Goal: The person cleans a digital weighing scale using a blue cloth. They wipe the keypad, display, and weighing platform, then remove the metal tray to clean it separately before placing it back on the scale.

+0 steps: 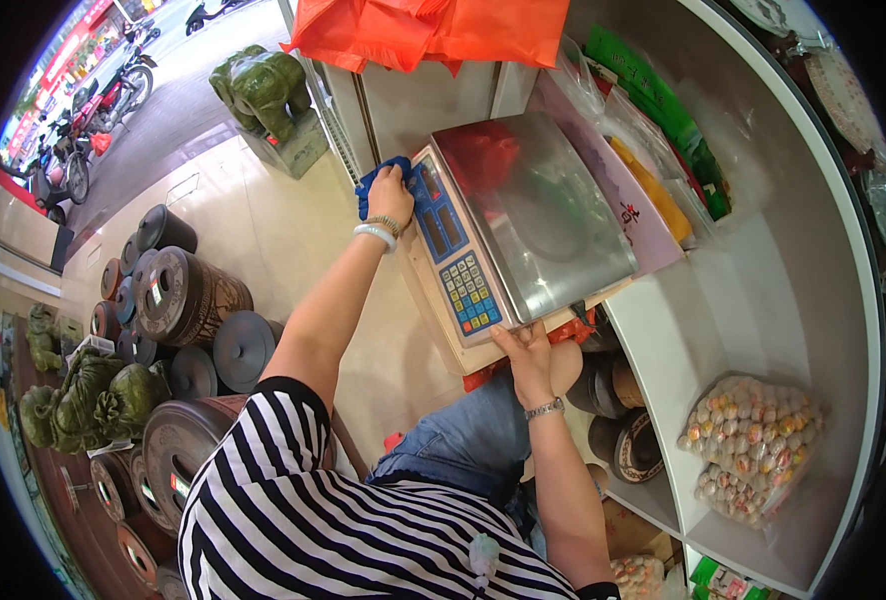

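Note:
A price-computing scale [488, 247] with a stainless steel pan [548, 225] rests on a pale wooden board [431, 300]. My left hand [390, 199] presses a bunched blue cloth [371, 184] against the scale's far left corner, beside the display panel [440, 217]. Bracelets circle that wrist. At the near end, my right hand [529, 360] grips the scale's edge, thumb on the casing beside the keypad [471, 292]; its other fingers are partly hidden. A black cord [581, 311] comes out near the pan's near corner.
Red plastic bags [428, 30] hang beyond the scale. Packaging bags [638, 187] stand along its right side. A white curved shelf [743, 315] holds bagged wrapped items [754, 427]. Lidded dark pots [187, 292] and green stone carvings [263, 90] stand on the floor at left.

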`<state>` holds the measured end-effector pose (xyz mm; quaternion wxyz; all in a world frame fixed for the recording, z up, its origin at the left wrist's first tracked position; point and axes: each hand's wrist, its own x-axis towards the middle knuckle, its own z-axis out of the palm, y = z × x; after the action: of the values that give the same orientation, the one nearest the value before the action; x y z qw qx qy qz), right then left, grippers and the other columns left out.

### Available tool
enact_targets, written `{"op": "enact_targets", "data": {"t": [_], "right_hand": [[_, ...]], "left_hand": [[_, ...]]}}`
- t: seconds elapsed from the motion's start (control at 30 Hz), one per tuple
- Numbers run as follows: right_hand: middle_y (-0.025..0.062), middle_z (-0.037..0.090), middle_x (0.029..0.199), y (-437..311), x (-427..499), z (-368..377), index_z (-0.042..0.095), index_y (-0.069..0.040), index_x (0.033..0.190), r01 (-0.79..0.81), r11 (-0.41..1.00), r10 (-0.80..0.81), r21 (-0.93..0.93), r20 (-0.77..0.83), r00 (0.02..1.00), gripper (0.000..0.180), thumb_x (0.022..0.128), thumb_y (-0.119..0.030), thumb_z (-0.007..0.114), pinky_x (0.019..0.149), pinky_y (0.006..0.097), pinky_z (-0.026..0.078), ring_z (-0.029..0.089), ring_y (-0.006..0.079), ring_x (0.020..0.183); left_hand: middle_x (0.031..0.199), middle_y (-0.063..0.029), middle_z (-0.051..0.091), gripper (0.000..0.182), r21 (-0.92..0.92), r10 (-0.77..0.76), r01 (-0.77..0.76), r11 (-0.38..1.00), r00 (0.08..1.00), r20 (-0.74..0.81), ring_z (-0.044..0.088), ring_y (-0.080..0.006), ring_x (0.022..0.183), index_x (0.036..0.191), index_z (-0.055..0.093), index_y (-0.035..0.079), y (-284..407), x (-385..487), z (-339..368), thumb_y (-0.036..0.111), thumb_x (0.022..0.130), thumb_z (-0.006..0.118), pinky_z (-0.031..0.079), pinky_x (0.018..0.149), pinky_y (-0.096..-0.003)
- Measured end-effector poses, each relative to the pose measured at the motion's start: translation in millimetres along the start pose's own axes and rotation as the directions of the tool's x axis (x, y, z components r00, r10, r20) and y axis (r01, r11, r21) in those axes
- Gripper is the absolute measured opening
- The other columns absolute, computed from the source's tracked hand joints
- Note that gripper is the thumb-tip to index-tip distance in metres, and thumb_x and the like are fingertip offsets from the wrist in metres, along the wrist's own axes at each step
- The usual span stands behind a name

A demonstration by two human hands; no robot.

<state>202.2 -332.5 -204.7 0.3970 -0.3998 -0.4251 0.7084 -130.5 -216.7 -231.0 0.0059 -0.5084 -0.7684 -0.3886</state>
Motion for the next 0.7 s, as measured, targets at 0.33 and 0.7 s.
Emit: {"op": "enact_targets", "data": {"t": [0.33,0.7], "right_hand": [[0.011,0.066,0.121,3,1,-13,0.042,0.0,0.136,-0.003,0.999,0.005,-0.034,0.073,0.997,0.053,0.09,0.003,0.069,0.096,0.0278,0.048,0.063,0.0155,0.109],[0.009,0.066,0.12,7,2,-13,0.044,-0.001,0.134,0.024,0.999,-0.025,0.021,0.085,0.996,0.048,0.092,-0.001,0.068,0.095,0.0272,0.049,0.062,0.0146,0.108]], "left_hand": [[0.109,-0.0284,0.05,0.028,-0.121,-0.031,0.037,0.992,0.998,0.047,0.057,-0.0478,0.096,0.106,0.058,-0.005,73,-136,-17,-0.007,0.078,0.054,0.05,0.085,-0.0492],[0.107,-0.0253,0.048,0.026,-0.402,0.328,-0.119,0.908,0.8,0.503,0.055,-0.0445,0.096,0.103,0.057,-0.005,130,-296,-47,-0.009,0.078,0.056,0.051,0.083,-0.0455]]}}
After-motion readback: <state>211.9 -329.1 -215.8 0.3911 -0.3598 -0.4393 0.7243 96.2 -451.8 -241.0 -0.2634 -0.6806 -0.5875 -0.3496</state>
